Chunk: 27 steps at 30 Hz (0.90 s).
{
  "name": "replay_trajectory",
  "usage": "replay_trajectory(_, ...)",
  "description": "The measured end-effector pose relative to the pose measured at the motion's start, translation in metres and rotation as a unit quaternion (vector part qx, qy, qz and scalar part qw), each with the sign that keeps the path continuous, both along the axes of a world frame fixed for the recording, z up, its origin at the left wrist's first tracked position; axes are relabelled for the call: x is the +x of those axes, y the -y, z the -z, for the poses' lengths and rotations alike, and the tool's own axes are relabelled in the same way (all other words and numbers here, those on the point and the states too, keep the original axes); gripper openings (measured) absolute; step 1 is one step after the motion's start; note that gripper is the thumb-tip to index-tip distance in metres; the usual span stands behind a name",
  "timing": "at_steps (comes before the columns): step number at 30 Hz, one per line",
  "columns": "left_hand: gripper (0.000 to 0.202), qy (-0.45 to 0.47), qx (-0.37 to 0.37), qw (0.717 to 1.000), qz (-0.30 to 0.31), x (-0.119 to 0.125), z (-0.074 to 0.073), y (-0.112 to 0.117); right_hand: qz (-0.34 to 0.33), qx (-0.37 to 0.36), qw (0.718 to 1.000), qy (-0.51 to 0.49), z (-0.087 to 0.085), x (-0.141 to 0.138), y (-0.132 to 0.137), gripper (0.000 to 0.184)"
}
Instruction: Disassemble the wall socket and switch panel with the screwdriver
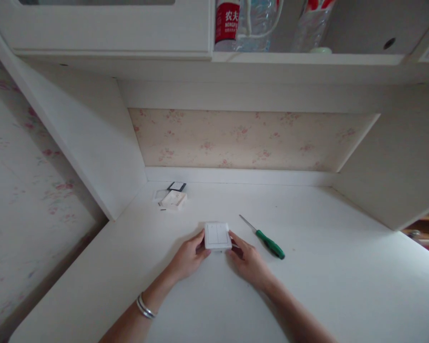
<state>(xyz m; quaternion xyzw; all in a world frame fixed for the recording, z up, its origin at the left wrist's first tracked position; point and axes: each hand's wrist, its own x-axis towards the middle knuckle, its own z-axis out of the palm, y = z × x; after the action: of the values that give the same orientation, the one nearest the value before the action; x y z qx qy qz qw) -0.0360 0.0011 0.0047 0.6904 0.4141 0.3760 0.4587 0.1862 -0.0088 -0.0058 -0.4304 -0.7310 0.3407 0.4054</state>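
A square white wall switch (218, 235) with upright rocker panels is held just in front of me at the middle of the white desk. My left hand (189, 256) grips its left edge between thumb and fingers. On the opposite edge, my right hand (249, 262) closes the same way, with some fingertips hidden behind the switch. To the right lies a screwdriver (270, 244) with a green handle, its metal tip pointing up and left. Neither hand touches it.
At the back left of the desk (329, 286) sit a white plastic box-like part (174, 200) and a dark-framed piece (177, 186). Plastic bottles (227, 24) stand on the overhead shelf (307, 58). Side panels (89, 128) bound the desk left and right.
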Motion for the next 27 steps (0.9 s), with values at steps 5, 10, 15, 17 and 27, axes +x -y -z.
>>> replay_trajectory(5,0.063,-0.005,-0.005,1.000,0.006,-0.0015,0.0058,-0.0025,-0.019,-0.017,0.999,-0.039,-0.0024,0.0027,-0.0039,0.050)
replay_trajectory(10,0.060,-0.015,-0.005,1.000,0.007,-0.0040,0.0065,-0.0027,-0.013,-0.031,0.999,-0.017,-0.0048,0.0052,-0.0052,0.049)
replay_trajectory(15,0.053,-0.052,0.031,0.998,-0.009,-0.0063,0.0024,-0.0036,-0.006,-0.047,0.999,-0.008,-0.0057,0.0060,-0.0065,0.051)
replay_trajectory(17,0.053,-0.065,0.043,0.997,-0.014,-0.0063,0.0004,-0.0034,-0.008,-0.051,0.999,-0.013,-0.0056,0.0052,-0.0065,0.051)
replay_trajectory(27,0.052,-0.114,0.071,0.991,-0.016,-0.0078,-0.0008,-0.0016,-0.015,-0.055,0.998,-0.012,-0.0059,0.0043,-0.0058,0.051)
